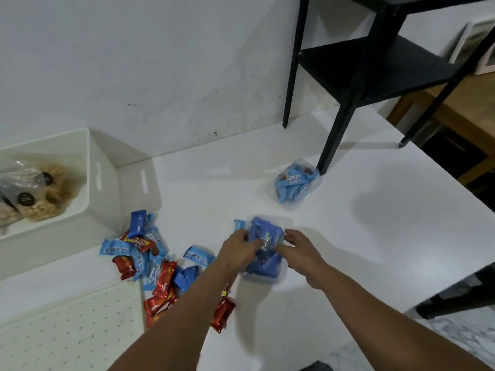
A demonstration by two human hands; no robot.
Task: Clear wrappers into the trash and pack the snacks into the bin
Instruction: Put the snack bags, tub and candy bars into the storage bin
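Step in hand: a person gathers a clear tray of blue snack packs (263,253) on the white counter (348,236), both hands closed around it
Left hand (239,246): fingers curled over the tray's left edge, pinching the blue packs
Right hand (300,246): fingers curled onto the tray's right side, thumb toward the middle
Doing it well: the judgement is that both hands should get under the tray's rim before lifting, keeping it level so the loose packs stay in
White bin (99,170): far to the left of the left hand, already holding bagged snacks (40,194)
Loose pile (152,263): red and blue packs just left of the left forearm, between the hands and the bin
Second tray (294,187): beyond the right hand, beside a black shelf leg (334,145)
Trash: not in view
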